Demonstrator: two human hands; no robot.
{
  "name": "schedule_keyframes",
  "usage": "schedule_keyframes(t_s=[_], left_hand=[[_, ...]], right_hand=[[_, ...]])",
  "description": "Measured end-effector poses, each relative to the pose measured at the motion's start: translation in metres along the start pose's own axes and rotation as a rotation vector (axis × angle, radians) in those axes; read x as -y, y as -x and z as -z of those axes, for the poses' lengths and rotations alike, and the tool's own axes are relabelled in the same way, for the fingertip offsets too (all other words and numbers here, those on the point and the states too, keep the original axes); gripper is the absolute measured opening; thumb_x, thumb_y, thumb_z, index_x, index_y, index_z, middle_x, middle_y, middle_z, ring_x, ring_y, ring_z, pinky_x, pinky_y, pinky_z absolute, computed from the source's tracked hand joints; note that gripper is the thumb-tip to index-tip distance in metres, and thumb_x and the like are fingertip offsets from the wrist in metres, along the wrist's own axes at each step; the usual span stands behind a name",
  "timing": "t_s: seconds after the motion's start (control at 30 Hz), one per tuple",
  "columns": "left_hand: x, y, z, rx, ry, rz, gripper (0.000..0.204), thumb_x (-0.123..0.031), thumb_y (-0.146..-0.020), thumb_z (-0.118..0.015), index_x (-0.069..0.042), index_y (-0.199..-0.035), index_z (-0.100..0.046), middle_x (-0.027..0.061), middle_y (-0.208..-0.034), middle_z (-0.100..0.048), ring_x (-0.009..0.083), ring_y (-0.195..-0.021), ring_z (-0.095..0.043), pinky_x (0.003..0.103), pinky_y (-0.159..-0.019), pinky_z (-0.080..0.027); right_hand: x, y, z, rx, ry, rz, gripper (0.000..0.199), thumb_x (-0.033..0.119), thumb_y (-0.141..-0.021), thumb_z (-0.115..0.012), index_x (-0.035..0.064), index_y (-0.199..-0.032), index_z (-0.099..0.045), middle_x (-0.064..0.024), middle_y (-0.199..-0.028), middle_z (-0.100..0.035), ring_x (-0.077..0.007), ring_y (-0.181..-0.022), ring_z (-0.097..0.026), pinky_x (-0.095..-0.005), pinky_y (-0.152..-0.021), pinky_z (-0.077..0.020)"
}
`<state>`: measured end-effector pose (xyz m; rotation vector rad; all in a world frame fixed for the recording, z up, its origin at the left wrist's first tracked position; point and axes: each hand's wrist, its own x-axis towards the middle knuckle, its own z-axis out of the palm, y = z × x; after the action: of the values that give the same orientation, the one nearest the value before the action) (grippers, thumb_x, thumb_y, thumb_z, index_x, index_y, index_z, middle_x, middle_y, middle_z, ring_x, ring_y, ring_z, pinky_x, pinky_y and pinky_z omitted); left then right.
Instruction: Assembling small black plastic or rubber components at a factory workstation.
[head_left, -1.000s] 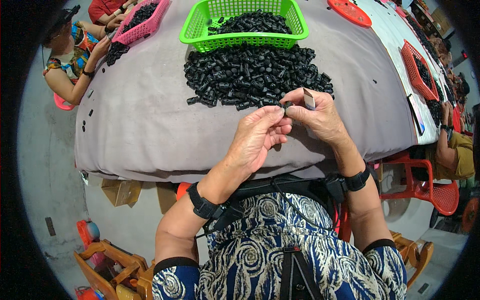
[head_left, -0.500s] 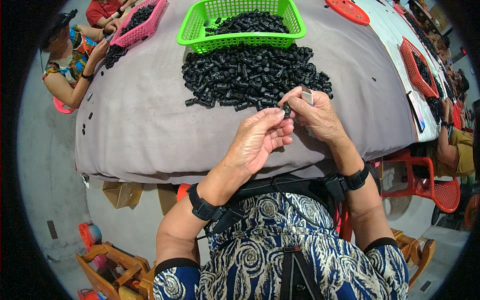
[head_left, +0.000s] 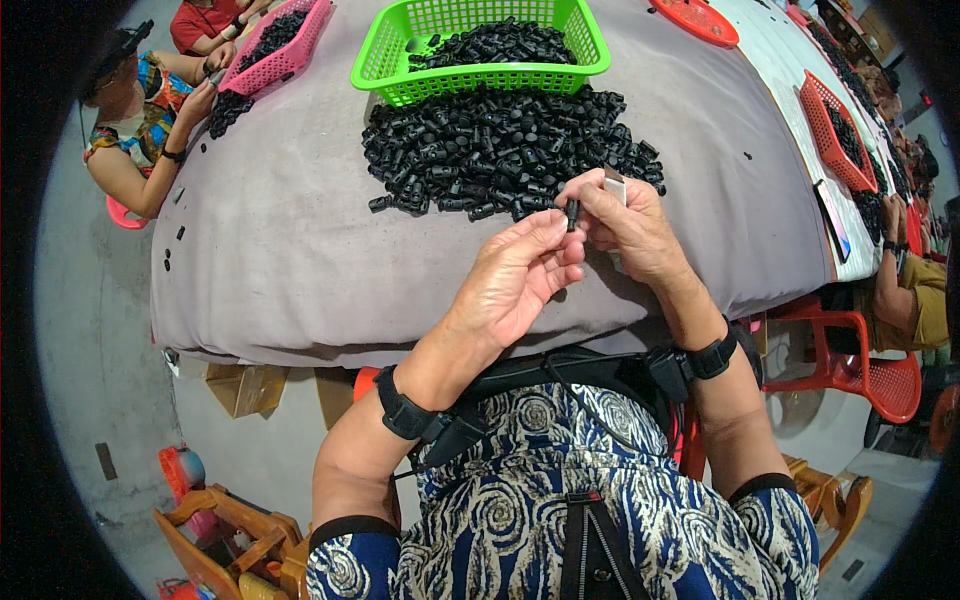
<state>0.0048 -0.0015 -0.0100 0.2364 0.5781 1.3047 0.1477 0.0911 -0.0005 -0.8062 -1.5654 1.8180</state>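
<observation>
Grey bench (head_left: 280, 260): your L grip (head_left: 510, 275) pinches blk part (head_left: 572, 216), partly hidden; your R grip (head_left: 640, 235) clasps flat tool (head_left: 615, 188), middle covered.

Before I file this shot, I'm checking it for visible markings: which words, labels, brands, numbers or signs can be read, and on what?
None: no word, label, brand, number or sign is legible.
Pale strip in the right hand: any marking too small to read.
Piled black pieces: any marking too small to read.
Flat pale-and-dark item off to the right: any marking too blurred to read.
</observation>
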Motion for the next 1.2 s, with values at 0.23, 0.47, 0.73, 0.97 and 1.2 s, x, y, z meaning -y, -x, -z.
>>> schedule_keyframes(t_s=[0.23,0.47,0.73,0.97,1.2], left_hand=[[0.001,-0.002,0.004,0.060,0.069,0.020,0.013,-0.015,-0.088,-0.056,-0.006,-0.098,-0.056,0.0051,-0.087,-0.060,0.0133,-0.077,-0.059,0.027,-0.070,-0.051],[0.002,-0.003,0.007,0.032,0.048,0.037,0.015,-0.016,-0.088,-0.056,-0.005,-0.098,-0.056,0.0056,-0.087,-0.060,0.0138,-0.077,-0.059,0.027,-0.069,-0.051],[-0.003,0.003,-0.006,-0.059,-0.195,-0.095,0.019,-0.017,-0.087,-0.057,-0.003,-0.101,-0.057,0.0077,-0.088,-0.061,0.0140,-0.078,-0.060,0.026,-0.066,-0.052],[0.001,0.003,-0.010,-0.150,-0.419,-0.151,0.019,-0.012,-0.087,-0.057,0.000,-0.102,-0.057,0.0092,-0.087,-0.062,0.0138,-0.074,-0.061,0.023,-0.060,-0.051],[0.000,0.000,0.001,-0.053,-0.122,-0.044,0.019,-0.016,-0.088,-0.056,-0.001,-0.100,-0.056,0.0074,-0.088,-0.061,0.0124,-0.076,-0.058,0.025,-0.064,-0.050]], right_hand=[[0.011,0.004,-0.004,0.101,0.033,0.053,0.013,0.012,-0.085,-0.059,0.0016,-0.092,-0.060,-0.0004,-0.077,-0.061,-0.0042,-0.066,-0.055,-0.0188,-0.062,-0.0454],[0.014,0.004,-0.003,0.032,0.115,0.023,0.015,0.016,-0.086,-0.059,0.0021,-0.081,-0.062,0.0018,-0.070,-0.060,-0.0035,-0.063,-0.054,-0.0181,-0.055,-0.0415],[0.005,0.001,-0.003,-0.081,0.131,0.045,0.018,0.020,-0.086,-0.058,0.0069,-0.073,-0.058,0.0066,-0.059,-0.048,-0.0007,-0.051,-0.039,-0.0176,-0.045,-0.0298],[0.010,0.003,-0.009,-0.059,0.081,-0.031,0.021,0.018,-0.085,-0.060,0.0086,-0.067,-0.057,0.0075,-0.058,-0.049,0.0002,-0.051,-0.039,-0.0172,-0.045,-0.0292],[0.016,0.005,-0.004,-0.016,0.008,-0.029,0.011,0.016,-0.085,-0.058,0.0054,-0.082,-0.059,0.0065,-0.065,-0.048,-0.0003,-0.052,-0.039,-0.0161,-0.046,-0.0305]])
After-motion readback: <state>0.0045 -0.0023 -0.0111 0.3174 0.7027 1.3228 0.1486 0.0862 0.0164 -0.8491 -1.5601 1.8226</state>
